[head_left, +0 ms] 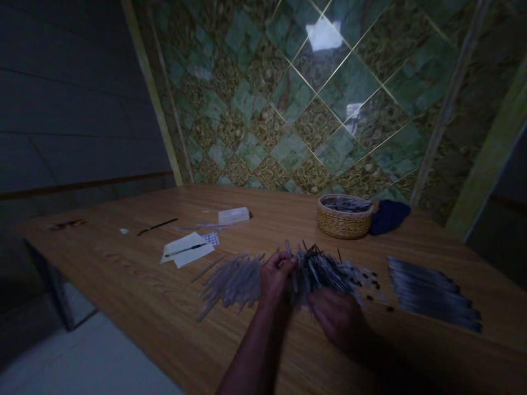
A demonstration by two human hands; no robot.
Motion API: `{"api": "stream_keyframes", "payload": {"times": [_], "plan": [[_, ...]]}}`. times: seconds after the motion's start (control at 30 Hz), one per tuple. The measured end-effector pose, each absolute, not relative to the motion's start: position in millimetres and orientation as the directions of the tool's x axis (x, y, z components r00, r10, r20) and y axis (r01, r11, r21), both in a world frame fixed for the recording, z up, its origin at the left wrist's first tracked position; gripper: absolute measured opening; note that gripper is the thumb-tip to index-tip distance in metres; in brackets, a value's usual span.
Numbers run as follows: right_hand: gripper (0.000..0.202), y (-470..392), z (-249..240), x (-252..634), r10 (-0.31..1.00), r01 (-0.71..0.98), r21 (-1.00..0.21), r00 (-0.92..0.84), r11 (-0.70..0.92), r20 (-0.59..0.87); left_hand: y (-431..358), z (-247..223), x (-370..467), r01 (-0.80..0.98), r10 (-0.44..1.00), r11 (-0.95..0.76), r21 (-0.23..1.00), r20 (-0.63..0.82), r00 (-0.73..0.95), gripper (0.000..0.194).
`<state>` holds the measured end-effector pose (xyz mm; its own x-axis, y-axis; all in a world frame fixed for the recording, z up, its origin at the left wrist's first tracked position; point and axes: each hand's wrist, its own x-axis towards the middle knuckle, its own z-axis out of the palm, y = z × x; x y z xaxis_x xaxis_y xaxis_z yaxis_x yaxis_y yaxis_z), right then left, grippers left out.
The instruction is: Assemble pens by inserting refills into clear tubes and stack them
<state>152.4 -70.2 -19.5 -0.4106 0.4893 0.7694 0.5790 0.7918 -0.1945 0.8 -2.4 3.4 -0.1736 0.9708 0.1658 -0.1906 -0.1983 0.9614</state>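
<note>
My left hand (278,277) is closed, with thumb and fingers pinching a clear pen barrel (287,248) that sticks up past the fingertips. Lower and to the right, my right hand (337,318) is blurred, its fingers curled together at the near edge of the dark pile; whatever they hold is hidden. To the left of my left hand lies a heap of clear pen barrels (233,282). Beyond and between my hands spreads a pile of thin dark-tipped pen refills (323,269). Small black caps (370,298) and clear pieces are scattered to its right.
Rows of pens with dark ends (432,293) lie at the right. Farther back stand a wicker basket (343,226) full of pens, a dark blue cloth (389,216) and a white box (234,215). A pen rests on paper (185,244) at left. A tiled wall (267,109) rises behind.
</note>
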Motion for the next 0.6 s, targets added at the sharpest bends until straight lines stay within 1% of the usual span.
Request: {"api": "stream_keyframes", "payload": {"times": [0.07,0.1,0.13,0.17,0.23,0.27,0.33,0.43,0.6], "plan": [[0.015,-66,2,169,0.655,0.523,-0.515,-0.117,0.679,0.746,-5,4,3,-0.186,0.979,-0.19,0.964,0.172,-0.109,0.02],[0.014,-64,13,178,0.739,0.445,-0.672,0.032,0.592,0.673,-6,4,5,-0.183,0.982,-0.185,0.966,0.174,-0.072,0.02],[0.015,-63,23,187,0.801,0.332,-0.796,0.163,0.505,0.576,-8,4,8,-0.178,0.983,-0.183,0.967,0.179,-0.036,0.02],[0.015,-62,33,195,0.834,0.206,-0.867,0.244,0.454,0.495,-10,4,10,-0.173,0.982,-0.187,0.967,0.19,-0.001,0.019],[0.017,-62,48,209,0.851,0.0,-0.902,0.332,0.432,0.408,-13,2,17,-0.157,0.974,-0.203,0.967,0.215,0.067,0.018],[0.018,-63,54,214,0.853,-0.062,-0.898,0.347,0.435,0.389,-14,1,20,-0.149,0.969,-0.21,0.966,0.226,0.097,0.017],[0.019,-66,61,220,0.85,-0.122,-0.883,0.359,0.453,0.386,-17,-3,25,-0.133,0.959,-0.217,0.967,0.237,0.157,0.016],[0.019,-70,66,220,0.844,-0.124,-0.874,0.351,0.47,0.405,-19,-9,29,-0.098,0.946,-0.23,0.968,0.246,0.212,0.014],[0.02,-72,66,213,0.852,-0.055,-0.891,0.324,0.451,0.411,-22,-8,29,-0.005,0.93,-0.263,0.965,0.255,0.266,0.01]]}}
